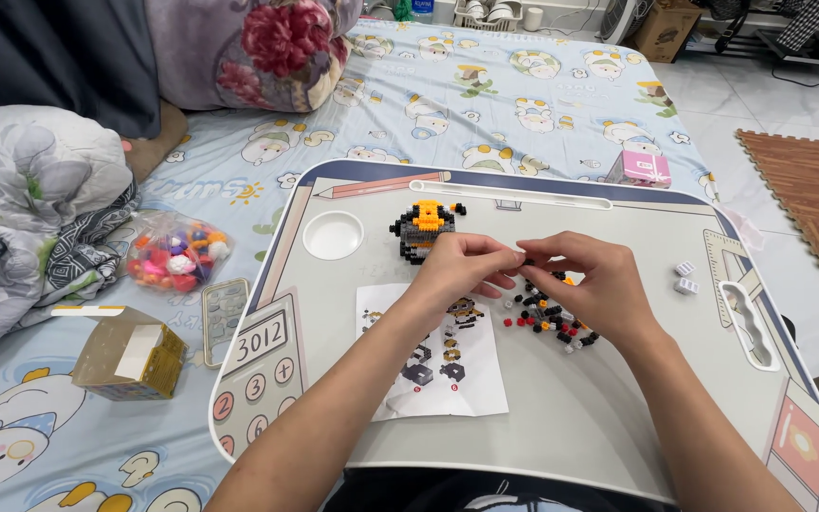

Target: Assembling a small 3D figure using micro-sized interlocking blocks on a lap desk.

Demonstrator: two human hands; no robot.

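Observation:
My left hand (462,268) and my right hand (585,284) meet fingertip to fingertip over a lap tray (571,417), pinching something tiny that I cannot make out. Just under them lies a scatter of small black, red, orange and white bricks (547,318). A partly built grey, black and orange brick figure (424,228) stands just beyond my left hand. A printed instruction sheet (438,374) lies beneath my left wrist.
The tray rests on a bed with a cartoon-print sheet (485,104). Left of it lie a bag of coloured pieces (177,256), a phone (224,318) and an open cardboard box (130,356). Two white cubes (684,277) sit at the tray's right; a pink box (645,169) behind.

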